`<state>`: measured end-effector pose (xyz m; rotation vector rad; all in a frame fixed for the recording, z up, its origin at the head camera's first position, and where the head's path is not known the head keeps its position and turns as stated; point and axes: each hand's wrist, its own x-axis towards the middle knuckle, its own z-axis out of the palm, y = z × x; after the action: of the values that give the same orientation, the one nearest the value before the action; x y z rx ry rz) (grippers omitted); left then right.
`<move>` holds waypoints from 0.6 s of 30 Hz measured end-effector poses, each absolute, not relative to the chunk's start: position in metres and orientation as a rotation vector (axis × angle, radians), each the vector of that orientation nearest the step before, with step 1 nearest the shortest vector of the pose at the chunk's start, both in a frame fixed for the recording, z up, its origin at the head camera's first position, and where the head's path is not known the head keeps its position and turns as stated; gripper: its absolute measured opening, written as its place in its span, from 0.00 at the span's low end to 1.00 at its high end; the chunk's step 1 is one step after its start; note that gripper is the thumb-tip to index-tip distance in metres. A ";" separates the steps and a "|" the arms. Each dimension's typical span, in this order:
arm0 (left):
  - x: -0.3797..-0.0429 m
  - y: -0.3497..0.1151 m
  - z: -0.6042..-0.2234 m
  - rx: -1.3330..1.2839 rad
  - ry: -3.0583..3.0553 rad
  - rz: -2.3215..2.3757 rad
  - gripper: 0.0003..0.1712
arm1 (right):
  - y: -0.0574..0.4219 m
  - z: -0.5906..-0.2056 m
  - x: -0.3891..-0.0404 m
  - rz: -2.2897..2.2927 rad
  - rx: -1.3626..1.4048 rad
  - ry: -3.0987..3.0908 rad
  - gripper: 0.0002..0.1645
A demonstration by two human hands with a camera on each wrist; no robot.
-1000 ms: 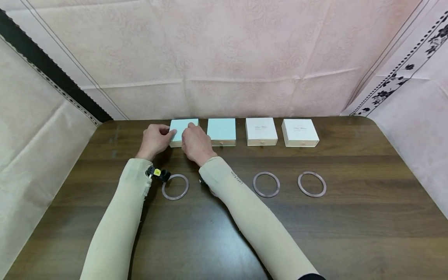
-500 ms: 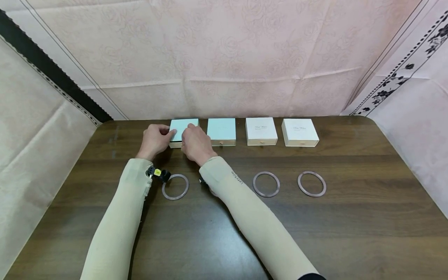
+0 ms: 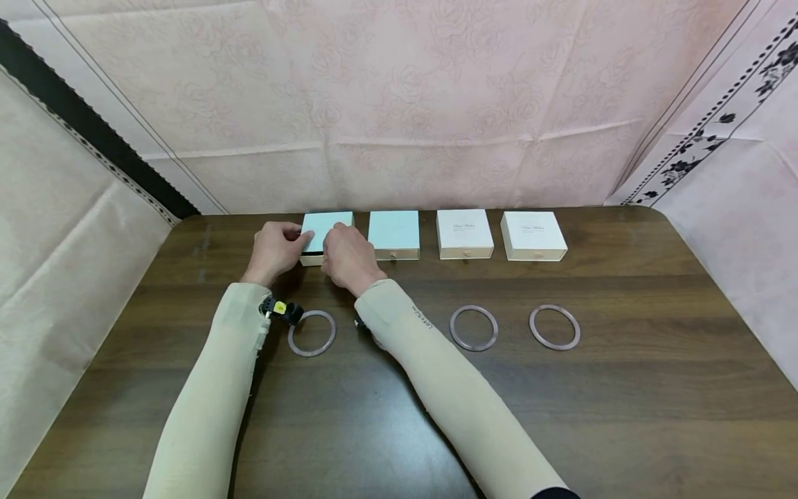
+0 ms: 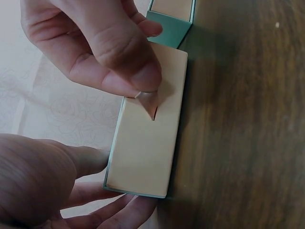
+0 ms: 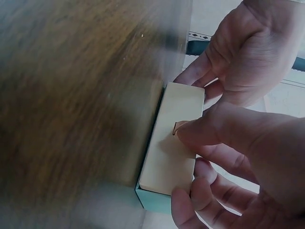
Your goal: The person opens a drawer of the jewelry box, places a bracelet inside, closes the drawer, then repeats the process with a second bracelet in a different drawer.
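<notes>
A turquoise drawer box (image 3: 323, 220) stands leftmost in a row at the back of the table. My left hand (image 3: 274, 249) grips its left side, thumb near the top edge and fingers around the far end in the left wrist view. My right hand (image 3: 350, 258) covers its front right part in the head view. Between thumb and forefinger it pinches a small ribbon pull tab (image 4: 149, 104), which comes out of a slit in the cream drawer front (image 4: 143, 157). That front stands slightly out from the turquoise sleeve.
Another turquoise box (image 3: 394, 232) and two white boxes (image 3: 465, 232) continue the row rightward. Pale purple bangles lie nearer: one (image 3: 291, 341) by my left wrist, two (image 3: 454, 330) right of my right forearm. A pink patterned cloth (image 3: 399, 90) hangs behind the table.
The drawer front of the leftmost box has edged a little toward me, and a dark line shows between it and the sleeve. Both hands keep nearly the same place.
</notes>
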<state>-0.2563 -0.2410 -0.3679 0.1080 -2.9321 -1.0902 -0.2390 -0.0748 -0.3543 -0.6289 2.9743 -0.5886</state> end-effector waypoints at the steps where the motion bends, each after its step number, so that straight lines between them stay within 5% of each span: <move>1: -0.256 -0.241 -0.368 0.108 -2.933 -1.091 0.28 | -0.075 -0.354 -0.239 -0.584 -0.626 2.973 0.09; 18: -0.255 -0.241 -0.366 0.121 -2.947 -1.090 0.28 | -0.077 -0.355 -0.238 -0.578 -0.616 2.959 0.12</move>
<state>-0.2554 -0.2411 -0.3657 0.1211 -2.9473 -1.0905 -0.2382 -0.0775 -0.3551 -0.6164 2.9593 -0.5776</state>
